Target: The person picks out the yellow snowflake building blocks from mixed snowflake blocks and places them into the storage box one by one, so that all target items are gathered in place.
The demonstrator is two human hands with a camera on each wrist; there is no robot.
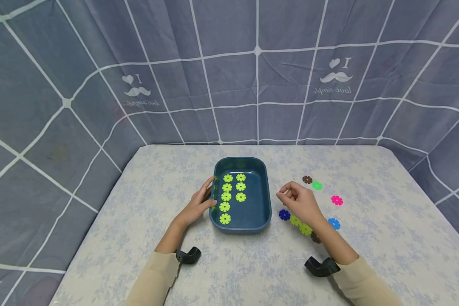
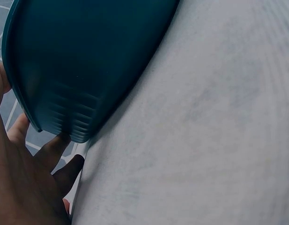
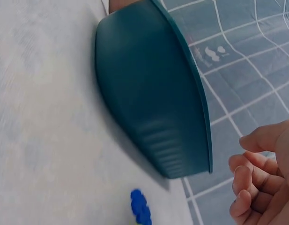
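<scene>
A dark teal plastic tub (image 1: 257, 216) stands on the table. My left hand (image 1: 194, 207) grips its left wall, thumb over the rim and fingers along the outside; in the left wrist view those fingers spread against the tub's wall (image 2: 102, 51). Inside lie two columns of yellow-green notched plastic discs (image 1: 226, 196), the left column longer than the right. My right hand (image 1: 299, 202) hovers right of the tub with its fingers loosely bent. In the right wrist view a gap shows between thumb and fingertips, with nothing in it. Below this hand lie more yellow-green discs (image 1: 305, 229), partly covered.
Around the right hand lie a dark blue disc (image 1: 284, 215), a brown disc (image 1: 307, 179), a green disc (image 1: 317, 185), a pink disc (image 1: 337, 200) and a light blue disc (image 1: 334, 223). Another brown disc (image 1: 315, 237) is half hidden by the forearm. A grey checked curtain (image 1: 229, 85) encloses the table.
</scene>
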